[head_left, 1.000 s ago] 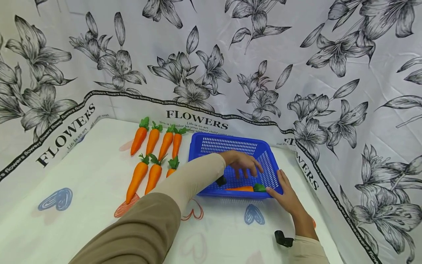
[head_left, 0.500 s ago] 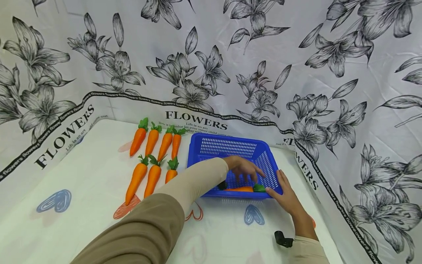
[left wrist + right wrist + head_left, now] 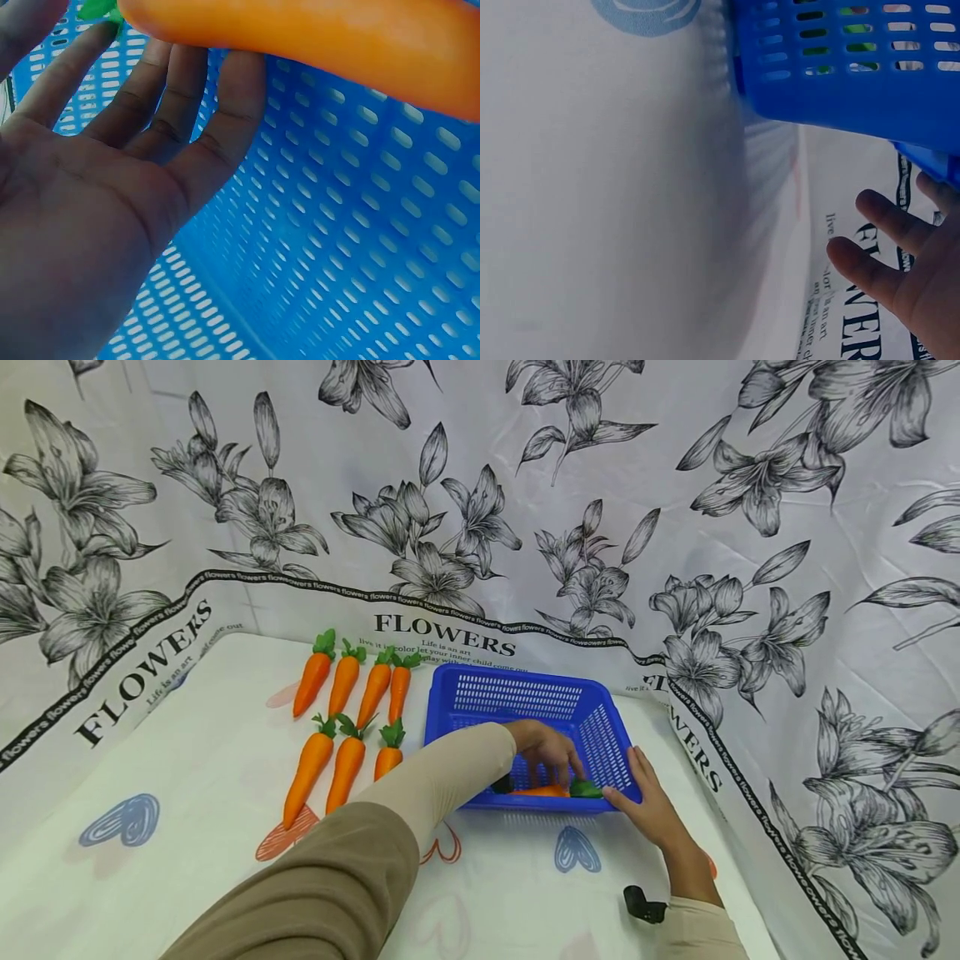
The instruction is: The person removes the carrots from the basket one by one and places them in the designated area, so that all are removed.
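Inside the blue perforated basket [image 3: 517, 679], my left hand [image 3: 546, 750] reaches down to an orange carrot [image 3: 546, 791] with green leaves, lying along the near wall. In the left wrist view the fairly straight fingers of the left hand [image 3: 90, 202] touch the carrot [image 3: 315, 37], one fingertip by its leaves; the thumb is only partly visible. My right hand [image 3: 651, 802] rests against the basket's right near corner, thumb at the rim and fingers along the outer wall. Spread, straight fingers of the right hand [image 3: 930, 277] show beside the basket [image 3: 840, 105] in the right wrist view.
Several carrots [image 3: 309, 768] lie in two rows on the white cloth left of the basket; my left forearm [image 3: 442, 768] partly covers the near row. A flower-printed curtain [image 3: 450, 510] stands behind and to the right. A black wrist camera [image 3: 645, 903] sits at my right wrist.
My left hand has lowered inside the basket from above the carrot until its fingers touch it. The carrot has shifted slightly left. My right hand stays at the basket's corner.
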Available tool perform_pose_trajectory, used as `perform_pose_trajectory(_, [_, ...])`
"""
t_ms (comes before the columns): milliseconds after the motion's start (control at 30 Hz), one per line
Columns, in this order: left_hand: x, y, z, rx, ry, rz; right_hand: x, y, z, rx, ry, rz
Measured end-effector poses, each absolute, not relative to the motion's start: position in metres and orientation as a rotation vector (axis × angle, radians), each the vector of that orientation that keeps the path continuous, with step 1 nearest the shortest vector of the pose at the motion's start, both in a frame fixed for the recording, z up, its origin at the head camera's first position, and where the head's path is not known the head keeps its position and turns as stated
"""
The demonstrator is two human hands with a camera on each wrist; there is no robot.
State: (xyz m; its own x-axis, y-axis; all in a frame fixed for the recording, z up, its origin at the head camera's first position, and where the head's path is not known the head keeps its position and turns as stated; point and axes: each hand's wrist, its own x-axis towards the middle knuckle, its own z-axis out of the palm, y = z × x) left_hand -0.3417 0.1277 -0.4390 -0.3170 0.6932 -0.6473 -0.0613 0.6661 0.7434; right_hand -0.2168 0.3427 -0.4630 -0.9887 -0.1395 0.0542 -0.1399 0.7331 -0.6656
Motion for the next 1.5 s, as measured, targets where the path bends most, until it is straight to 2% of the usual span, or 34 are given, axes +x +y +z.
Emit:
perform_pose_trajectory(467, [-0.339,0.115,-0.445,0.403,1.733,0.799,-0.217,0.343,-0.462,0.243,-2.926,1.121])
perform_pose_trajectory(1500, [-0.353,0.102,-0.397,0.486,1.721,1.078,-0.217,0.344,-0.464,0.238,-2.942,1.103])
